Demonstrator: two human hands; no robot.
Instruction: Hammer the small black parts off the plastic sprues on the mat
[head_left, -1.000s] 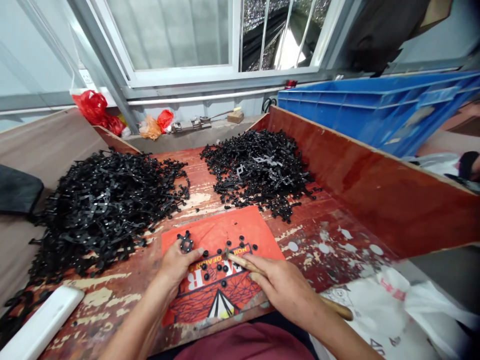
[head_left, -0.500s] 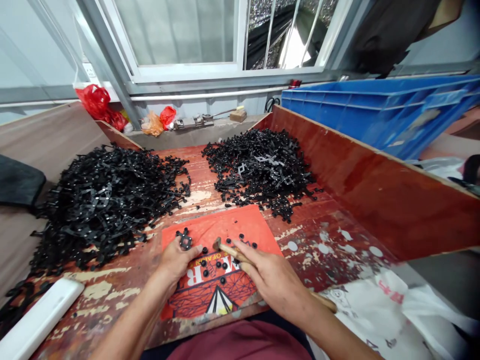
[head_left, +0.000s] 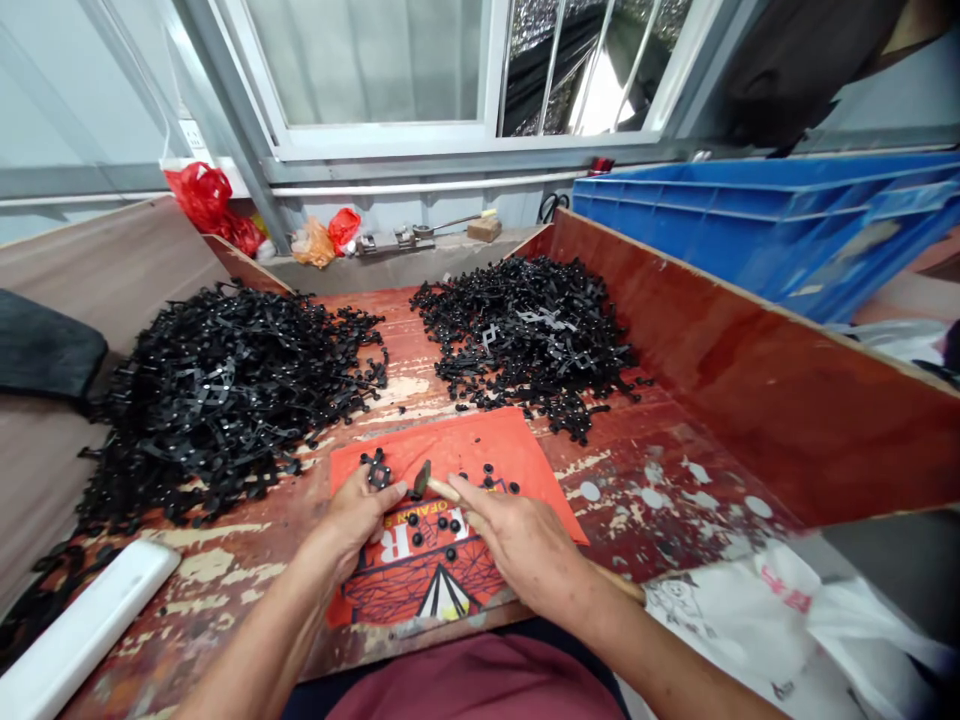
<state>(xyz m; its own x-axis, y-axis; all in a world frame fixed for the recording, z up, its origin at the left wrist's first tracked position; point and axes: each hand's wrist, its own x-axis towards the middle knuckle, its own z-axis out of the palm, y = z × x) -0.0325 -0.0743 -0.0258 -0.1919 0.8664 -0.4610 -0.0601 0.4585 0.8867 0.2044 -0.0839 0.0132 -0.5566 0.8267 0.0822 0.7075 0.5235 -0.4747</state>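
Our tabletop [head_left: 690, 440] carries a red sheet [head_left: 450, 440], lower centre; over it, fingers of our right hand [head_left: 529, 545] grasp a hammer [head_left: 444, 489], mid-frame, those of our left hand [head_left: 354, 515] a black linked piece [head_left: 378, 468], left of centre, near small black studs [head_left: 451, 553].

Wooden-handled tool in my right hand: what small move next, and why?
Perhaps ease the wooden-handled tool slightly left, gently: its dark head is close to the thumb of the left hand, which holds a black linked piece, and small black studs lie nearby.
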